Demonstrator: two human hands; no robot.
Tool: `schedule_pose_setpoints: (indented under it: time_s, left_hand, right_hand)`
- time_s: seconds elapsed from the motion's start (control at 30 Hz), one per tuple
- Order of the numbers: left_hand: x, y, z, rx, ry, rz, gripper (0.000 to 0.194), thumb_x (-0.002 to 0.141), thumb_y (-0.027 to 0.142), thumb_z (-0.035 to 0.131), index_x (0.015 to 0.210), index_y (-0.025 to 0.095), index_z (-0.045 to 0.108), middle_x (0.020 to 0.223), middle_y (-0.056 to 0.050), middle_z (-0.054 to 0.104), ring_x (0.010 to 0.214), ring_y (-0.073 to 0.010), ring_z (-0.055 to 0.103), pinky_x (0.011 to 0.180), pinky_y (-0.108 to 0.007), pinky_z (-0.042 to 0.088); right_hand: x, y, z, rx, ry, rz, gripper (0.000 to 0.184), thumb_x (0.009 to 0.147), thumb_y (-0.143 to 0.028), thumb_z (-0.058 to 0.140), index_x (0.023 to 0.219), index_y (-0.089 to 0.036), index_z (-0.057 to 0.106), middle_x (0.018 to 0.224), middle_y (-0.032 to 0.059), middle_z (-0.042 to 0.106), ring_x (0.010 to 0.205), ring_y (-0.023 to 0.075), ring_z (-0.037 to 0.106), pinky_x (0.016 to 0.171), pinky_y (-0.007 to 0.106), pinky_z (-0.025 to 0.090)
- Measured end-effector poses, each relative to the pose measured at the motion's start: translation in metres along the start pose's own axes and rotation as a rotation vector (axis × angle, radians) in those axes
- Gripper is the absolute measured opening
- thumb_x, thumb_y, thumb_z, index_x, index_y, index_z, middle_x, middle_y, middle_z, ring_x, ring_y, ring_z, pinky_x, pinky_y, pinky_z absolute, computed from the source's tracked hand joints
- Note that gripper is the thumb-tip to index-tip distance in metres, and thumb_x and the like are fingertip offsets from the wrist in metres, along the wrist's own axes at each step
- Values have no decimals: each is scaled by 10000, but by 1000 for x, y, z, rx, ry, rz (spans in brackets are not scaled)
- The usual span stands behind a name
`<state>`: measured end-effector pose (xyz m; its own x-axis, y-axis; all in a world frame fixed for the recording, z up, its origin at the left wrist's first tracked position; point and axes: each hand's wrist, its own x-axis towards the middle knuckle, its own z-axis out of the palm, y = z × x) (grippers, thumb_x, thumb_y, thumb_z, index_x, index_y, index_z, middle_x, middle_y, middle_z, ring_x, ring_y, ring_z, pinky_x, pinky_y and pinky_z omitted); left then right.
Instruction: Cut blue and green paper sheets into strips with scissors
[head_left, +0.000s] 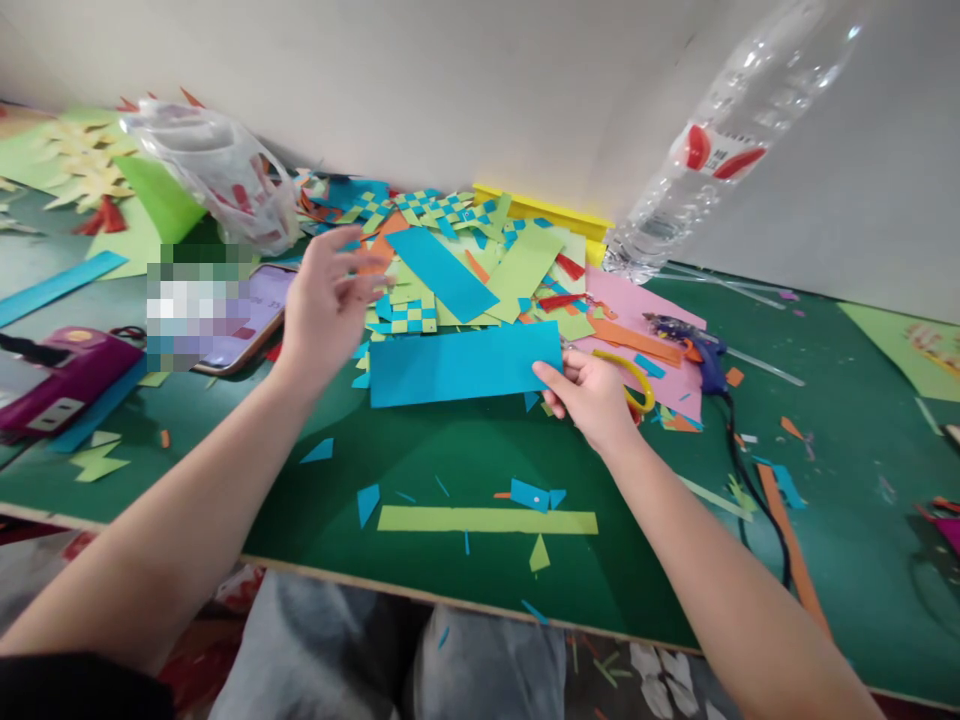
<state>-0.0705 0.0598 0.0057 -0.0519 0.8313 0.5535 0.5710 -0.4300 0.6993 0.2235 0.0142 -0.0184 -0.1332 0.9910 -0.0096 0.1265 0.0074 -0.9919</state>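
Note:
A wide strip of blue paper [457, 366] is pinched by its right end between the thumb and fingers of my right hand [589, 392], held over the green table. My left hand [330, 300] is raised to the left of the strip, fingers spread and apart from it. Behind the strip lies a heap of green and blue paper, with another blue strip [442, 272] on top and woven checkered pieces [412, 314] among it. Yellow-handled scissors [628, 376] lie partly hidden behind my right hand. A narrow light-green paper strip [487, 520] rests nearer the table's front edge.
A phone [251, 318] and a purple power strip [71, 380] lie at left, with a plastic bag [217, 170] behind. At right are a blue glue gun [712, 365] with its cord and a clear bottle [712, 150]. Paper scraps litter the green table [315, 510].

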Motion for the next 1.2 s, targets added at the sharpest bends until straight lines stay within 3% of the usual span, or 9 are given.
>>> schedule_pose_setpoints:
  time_s: [0.07,0.13,0.3,0.37,0.43,0.6,0.8,1.0,1.2]
  left_hand:
    - [-4,3,4,125,-27,189,634,878,351,609,1426,207,324,1498,-79,386,1357,-216,398,1061,-371,425]
    - [-8,10,7,244,-42,290,540,932,353,536,1413,174,368,1494,-92,397,1417,-236,299,1175,-455,245]
    - [-22,23,13,206,-164,190,369,1024,343,309,1100,204,641,829,-4,737,807,-130,708,883,-308,546]
    - [-24,23,17,233,-176,225,355,1003,373,373,1285,230,533,1087,-42,708,1015,-173,675,920,-332,534]
    - [-24,22,21,262,-272,370,565,938,432,509,1450,269,336,1470,-86,434,1350,-252,425,1081,-408,412]
    - [-28,24,31,350,-585,570,610,963,413,458,1508,300,209,1570,-49,252,1466,-262,153,1190,-519,146]
    - [-37,24,40,369,-844,631,499,1004,379,358,1491,322,270,1561,22,268,1465,-200,162,1209,-462,82]
    - [-39,17,43,323,-914,626,439,1007,394,347,1437,311,392,1517,22,366,1455,-176,202,1209,-438,4]
    - [-37,16,42,330,-935,599,402,993,420,380,1344,256,487,1505,-10,394,1439,-181,258,1211,-447,24]
  right_hand:
    - [-2,-1,2,-38,-24,1,329,789,-458,687,698,-187,526,488,-56,538,358,47,434,368,206,302]
    - [-4,-1,4,-48,-29,7,331,795,-468,676,712,-190,517,484,-61,531,352,47,424,366,209,299]
    - [-5,-2,5,-70,-4,48,360,779,-493,678,902,-177,558,489,-70,535,363,66,433,373,218,305]
    - [-5,-3,6,-118,-47,54,365,798,-503,651,930,-170,583,493,-64,546,360,69,434,382,225,313]
    - [-7,-5,8,-215,-97,57,387,829,-522,602,973,-163,614,500,-52,561,358,78,436,397,239,330]
    - [-10,-7,10,-823,64,-168,583,908,-543,452,1263,-92,554,544,16,611,525,186,582,535,306,400]
    - [2,-6,-19,-1276,321,-311,369,942,-419,402,1004,-141,636,789,98,686,759,239,634,639,325,418]
    - [3,-4,-61,-1507,253,-145,369,806,-518,571,854,-158,635,849,141,666,815,290,611,659,381,449]
    - [-9,6,-68,-1424,171,-79,367,843,-488,523,948,-161,653,982,144,652,826,270,619,673,382,453]
